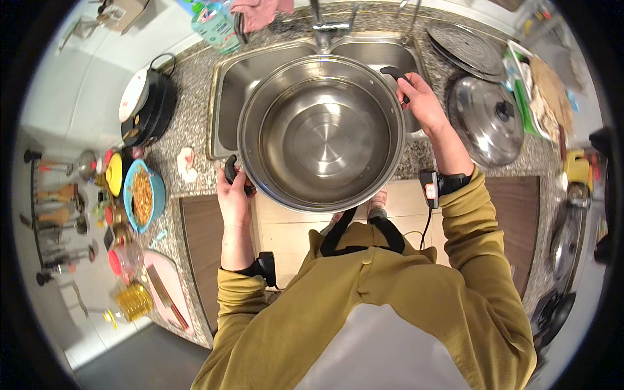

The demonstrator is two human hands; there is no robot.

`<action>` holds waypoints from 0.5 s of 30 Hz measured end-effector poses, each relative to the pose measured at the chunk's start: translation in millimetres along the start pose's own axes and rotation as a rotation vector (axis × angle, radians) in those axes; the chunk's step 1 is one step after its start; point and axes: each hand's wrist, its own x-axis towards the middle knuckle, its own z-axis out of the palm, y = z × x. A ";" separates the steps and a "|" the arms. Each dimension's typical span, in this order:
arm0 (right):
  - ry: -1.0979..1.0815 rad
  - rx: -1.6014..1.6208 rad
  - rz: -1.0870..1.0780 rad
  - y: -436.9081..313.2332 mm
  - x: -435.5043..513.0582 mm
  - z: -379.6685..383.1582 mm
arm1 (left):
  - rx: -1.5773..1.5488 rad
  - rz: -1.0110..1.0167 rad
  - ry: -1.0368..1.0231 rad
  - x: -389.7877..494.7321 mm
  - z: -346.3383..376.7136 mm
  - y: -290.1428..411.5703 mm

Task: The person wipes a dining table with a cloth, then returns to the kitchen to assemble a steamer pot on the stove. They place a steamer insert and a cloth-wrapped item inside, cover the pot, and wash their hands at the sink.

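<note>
A wide stainless steel pot (pixel 292 190) is held between my two hands, over the front of the double-basin sink (pixel 213 117) and the counter edge. It seems to hold clear water, with a level line around the inner wall. My left hand (pixel 235 202) grips the black left handle (pixel 230 168), low and near the counter's front edge. On the far right side, my right hand (pixel 421 100) is closed around the other black handle (pixel 392 73). The pot hides much of both basins. Behind it stands the chrome faucet (pixel 325 29).
Right of the sink lie a glass-and-steel lid (pixel 482 126) and dark round trays (pixel 465 46). Along the left counter are a black cooker (pixel 156 112), a blue bowl of food (pixel 158 195), an oil bottle (pixel 134 302) and a cleaver (pixel 161 287) on a pink cutting board (pixel 168 268).
</note>
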 end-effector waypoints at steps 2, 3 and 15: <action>0.082 0.032 -0.016 -2.1 -28.3 -0.4 | 0.034 0.000 -0.011 5.6 -3.1 12.1; 0.132 0.060 -0.029 -4.9 -45.1 -2.6 | 0.046 0.047 -0.055 7.4 -4.2 20.5; 0.610 0.263 -0.185 -66.2 -309.5 -70.2 | 0.120 0.214 -0.641 -79.5 57.3 133.0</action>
